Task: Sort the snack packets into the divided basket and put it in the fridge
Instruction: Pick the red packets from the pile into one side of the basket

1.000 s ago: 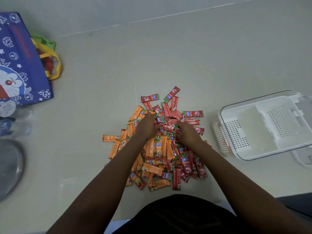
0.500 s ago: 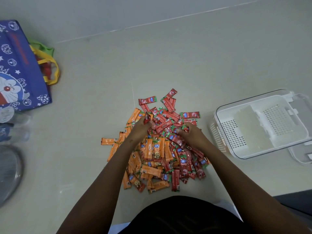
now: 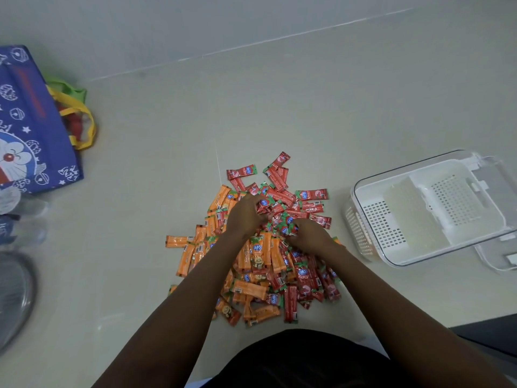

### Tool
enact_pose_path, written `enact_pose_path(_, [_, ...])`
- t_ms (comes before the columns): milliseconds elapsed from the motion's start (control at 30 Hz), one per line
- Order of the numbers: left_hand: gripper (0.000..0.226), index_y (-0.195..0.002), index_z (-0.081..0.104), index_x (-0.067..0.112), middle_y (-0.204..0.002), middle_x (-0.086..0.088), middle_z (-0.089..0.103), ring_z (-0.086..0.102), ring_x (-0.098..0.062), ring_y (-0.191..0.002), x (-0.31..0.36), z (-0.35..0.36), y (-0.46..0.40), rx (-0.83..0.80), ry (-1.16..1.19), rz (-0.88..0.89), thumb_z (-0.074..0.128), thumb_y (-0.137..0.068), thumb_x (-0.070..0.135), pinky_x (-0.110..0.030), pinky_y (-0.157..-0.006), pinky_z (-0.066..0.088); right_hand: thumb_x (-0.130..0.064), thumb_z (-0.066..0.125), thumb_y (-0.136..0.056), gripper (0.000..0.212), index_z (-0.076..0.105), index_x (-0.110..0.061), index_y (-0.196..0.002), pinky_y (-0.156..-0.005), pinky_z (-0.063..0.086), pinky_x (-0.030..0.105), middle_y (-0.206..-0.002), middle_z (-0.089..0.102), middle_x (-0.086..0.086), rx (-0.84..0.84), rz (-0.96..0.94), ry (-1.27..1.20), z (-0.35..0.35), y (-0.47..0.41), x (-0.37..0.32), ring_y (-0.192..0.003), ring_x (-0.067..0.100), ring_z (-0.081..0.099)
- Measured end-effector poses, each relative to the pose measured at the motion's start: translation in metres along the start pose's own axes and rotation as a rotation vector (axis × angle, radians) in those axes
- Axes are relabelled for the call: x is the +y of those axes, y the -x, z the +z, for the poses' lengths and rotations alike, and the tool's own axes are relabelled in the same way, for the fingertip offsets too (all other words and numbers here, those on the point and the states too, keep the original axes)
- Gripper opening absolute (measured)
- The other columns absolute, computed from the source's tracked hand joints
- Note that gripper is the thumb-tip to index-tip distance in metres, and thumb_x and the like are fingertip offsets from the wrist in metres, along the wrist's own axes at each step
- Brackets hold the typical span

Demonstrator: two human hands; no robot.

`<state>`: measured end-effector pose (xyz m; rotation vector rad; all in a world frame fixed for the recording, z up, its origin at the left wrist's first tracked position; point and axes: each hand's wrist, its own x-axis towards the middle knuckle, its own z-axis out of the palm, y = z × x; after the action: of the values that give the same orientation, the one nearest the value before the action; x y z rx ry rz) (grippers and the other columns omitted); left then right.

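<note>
Red packets (image 3: 282,196) are gripped by both the left hand (image 3: 246,214) and the right hand (image 3: 306,233) atop the packet pile (image 3: 251,264). Right of the pile, the divided basket (image 3: 361,191) is seen; left of it, a blue bag (image 3: 30,121).

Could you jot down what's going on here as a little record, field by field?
surface: pale floor
packets: mixed heap of red packets and orange packets
left hand: gathering red packets
right hand: gathering red packets
basket: white divided basket, right of the heap, no packets inside
also nearby: blue cartoon bag, far left
progress: sorting not yet begun in the basket
</note>
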<state>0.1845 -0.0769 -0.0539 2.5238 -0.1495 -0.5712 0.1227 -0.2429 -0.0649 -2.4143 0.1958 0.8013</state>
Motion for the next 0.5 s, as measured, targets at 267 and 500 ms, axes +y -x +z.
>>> enact_pose_path(267, [0.021,-0.099,0.062,0.012,-0.091,-0.007,0.068,0.065,-0.025,-0.075,-0.007,-0.008,-0.006,-0.048,0.267,-0.098,0.063,-0.091,0.032,-0.038,-0.068,0.055,-0.015,0.059,-0.090,0.025,0.051,-0.016,-0.113,-0.060,0.050,0.027,-0.093,0.065,0.004,0.065,0.175,-0.697,-0.026,0.011,0.008,-0.073,0.017,0.065])
enact_pose_path(500, [0.030,-0.123,0.051,0.020,-0.103,-0.002,0.068,0.067,-0.026,-0.090,-0.006,-0.035,-0.014,-0.154,0.718,-0.291,0.056,-0.095,0.028,-0.045,-0.086,0.054,-0.038,0.055,-0.092,0.027,0.057,-0.018,-0.110,-0.071,0.055,0.033,-0.092,0.066,0.001,0.240,0.206,-0.834,-0.039,-0.010,0.000,-0.078,0.017,0.066])
